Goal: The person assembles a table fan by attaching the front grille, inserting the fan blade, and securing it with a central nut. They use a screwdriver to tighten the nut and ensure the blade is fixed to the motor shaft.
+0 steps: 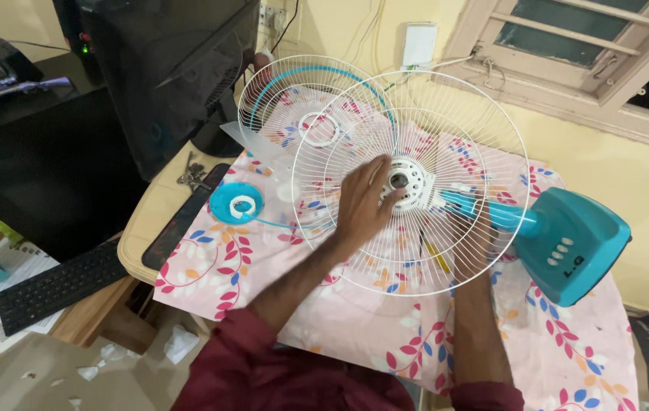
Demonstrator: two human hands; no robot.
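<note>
A table fan lies on its side on a pink floral cloth (568, 350). Its white wire rear guard (355, 251) faces me, fixed around the white motor hub (408, 183). My left hand (362, 202) rests on the guard wires, fingertips beside the hub. My right hand (473, 240) reaches behind the guard and grips the teal neck (511, 218) near the teal base (575, 243). A second white wire guard (294, 91) with a teal rim lies farther back. A round teal cap (237, 203) sits on the cloth at left.
A dark monitor (172, 68) stands at the back left, with a black keyboard (54, 285) lower left. A bunch of keys (191, 175) lies on the wooden table edge (138, 243). A window frame (568, 53) is in the wall behind. Paper scraps litter the floor.
</note>
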